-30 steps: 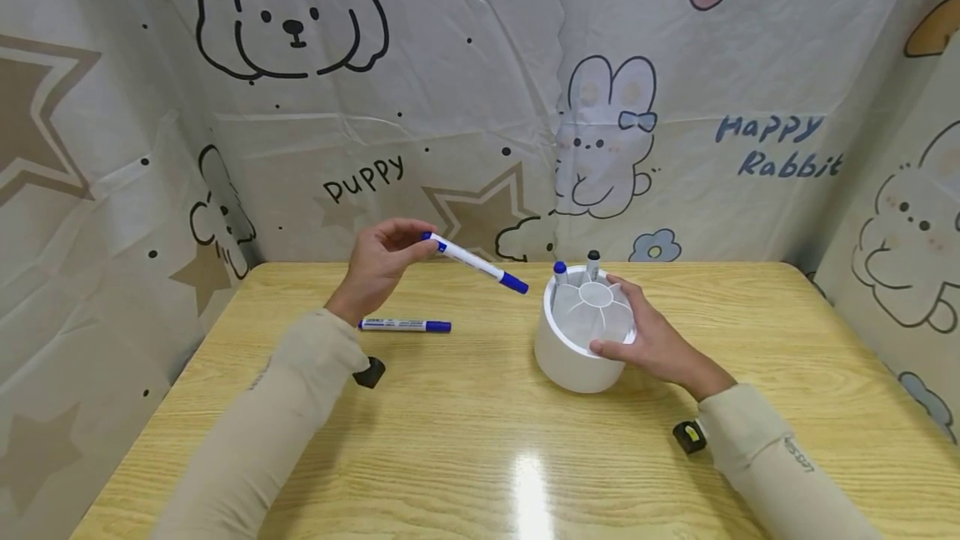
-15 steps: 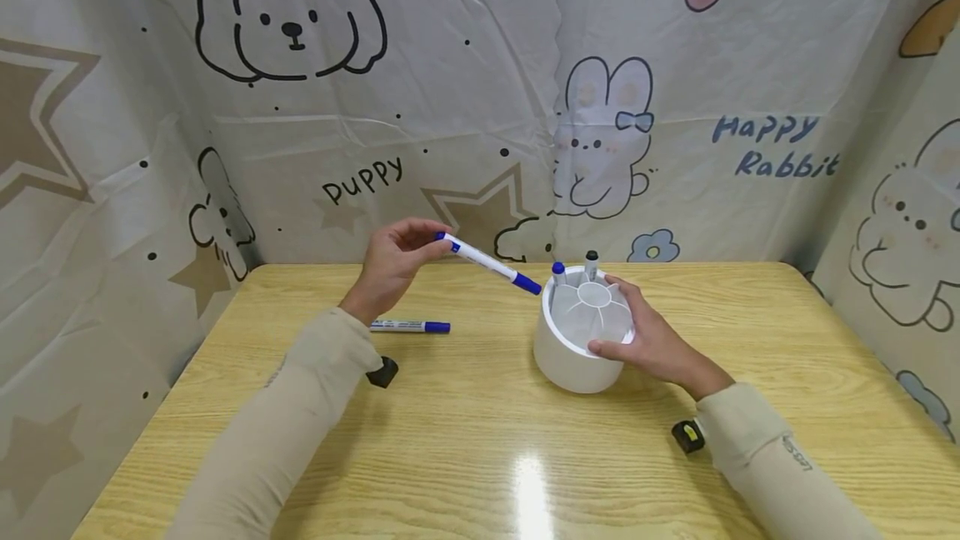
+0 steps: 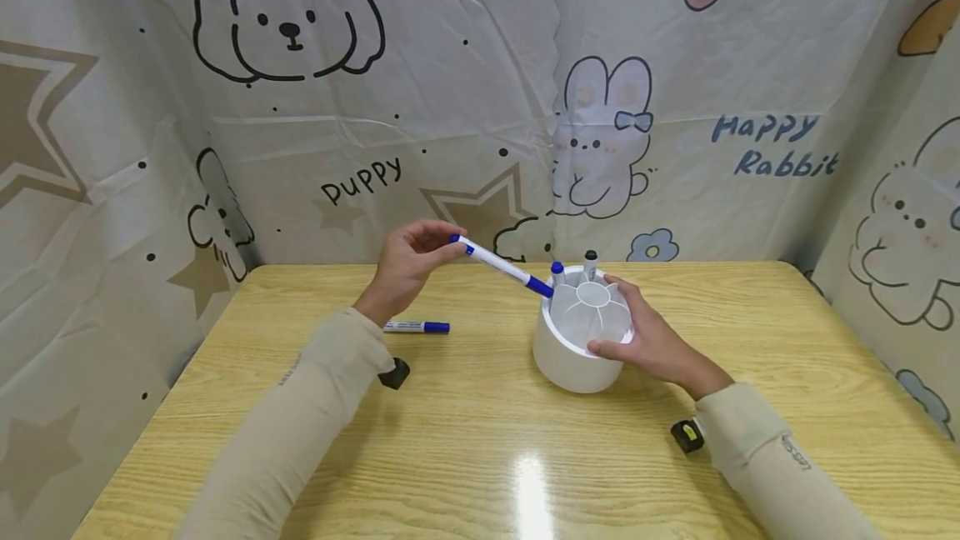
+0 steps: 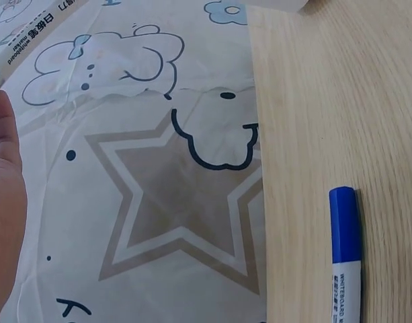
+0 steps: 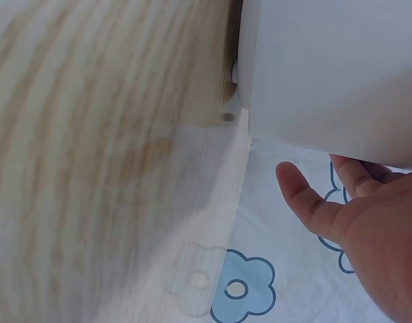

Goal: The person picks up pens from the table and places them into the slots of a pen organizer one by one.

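In the head view my left hand (image 3: 408,265) pinches a white whiteboard marker (image 3: 498,263) by its blue tail end. The marker slants down to the right, its blue cap at the left rim of a round white pen holder (image 3: 573,365). My right hand (image 3: 656,340) grips that holder by its right side, thumb at the near rim and fingers at the far side. A blue-capped marker (image 3: 557,273) and a black-capped marker (image 3: 591,265) stand in the holder's back compartments. Another blue-capped whiteboard marker (image 4: 345,242) lies on the table, partly hidden by my left wrist in the head view.
The holder stands on a light wooden table (image 3: 465,440), its inside split by dividers round a central ring. A patterned cloth (image 3: 465,107) hangs behind the table and at both sides. Small black pieces (image 3: 393,373) sit at both wrists.
My left hand has moved right with the marker, bringing its cap from left of the holder to the rim. The right hand and the holder have stayed almost still.
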Action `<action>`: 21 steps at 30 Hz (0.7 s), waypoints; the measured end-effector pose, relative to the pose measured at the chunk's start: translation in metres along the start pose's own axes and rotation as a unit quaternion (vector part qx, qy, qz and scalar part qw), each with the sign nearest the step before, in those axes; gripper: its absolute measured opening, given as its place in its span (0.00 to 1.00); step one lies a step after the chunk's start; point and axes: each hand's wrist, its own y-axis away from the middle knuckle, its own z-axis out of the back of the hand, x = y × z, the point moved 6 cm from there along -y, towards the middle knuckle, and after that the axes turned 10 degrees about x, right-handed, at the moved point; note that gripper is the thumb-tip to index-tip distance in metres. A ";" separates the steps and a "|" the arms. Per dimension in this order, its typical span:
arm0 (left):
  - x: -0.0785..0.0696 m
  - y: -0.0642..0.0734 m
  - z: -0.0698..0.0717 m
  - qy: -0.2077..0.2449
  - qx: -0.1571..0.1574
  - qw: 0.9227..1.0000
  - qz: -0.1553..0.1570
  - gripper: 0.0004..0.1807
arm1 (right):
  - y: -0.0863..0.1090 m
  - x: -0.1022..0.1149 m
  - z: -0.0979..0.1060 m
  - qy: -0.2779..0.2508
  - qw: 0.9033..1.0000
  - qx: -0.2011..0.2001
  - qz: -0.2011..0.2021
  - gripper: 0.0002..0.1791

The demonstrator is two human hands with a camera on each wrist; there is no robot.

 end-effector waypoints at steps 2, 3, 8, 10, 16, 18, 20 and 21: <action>0.001 -0.001 -0.002 0.004 0.002 1.000 0.000 0.13 | 0.000 0.001 0.000 -0.001 1.000 -0.001 0.001 0.55; 0.001 -0.001 -0.003 0.007 0.003 1.000 0.000 0.13 | 0.000 0.001 0.000 -0.001 1.000 -0.001 0.001 0.55; 0.003 -0.003 -0.008 0.004 0.002 1.000 0.006 0.10 | 0.000 0.001 0.000 0.000 1.000 0.000 0.000 0.56; 0.004 -0.003 -0.009 -0.003 0.001 1.000 0.007 0.09 | 0.000 0.001 0.000 0.000 1.000 0.000 -0.001 0.56; 0.006 -0.004 -0.013 -0.006 0.011 1.000 0.006 0.09 | 0.000 0.000 0.001 0.000 1.000 -0.004 0.001 0.55; 0.007 -0.004 -0.014 -0.007 0.014 1.000 0.007 0.10 | 0.000 0.000 0.000 0.001 1.000 -0.005 0.002 0.55; 0.008 -0.005 -0.016 -0.010 0.015 1.000 0.009 0.12 | 0.001 0.000 0.000 0.000 1.000 -0.007 0.002 0.55; 0.008 -0.005 -0.016 -0.012 0.016 1.000 0.010 0.12 | 0.001 0.000 0.000 0.001 1.000 -0.008 0.001 0.55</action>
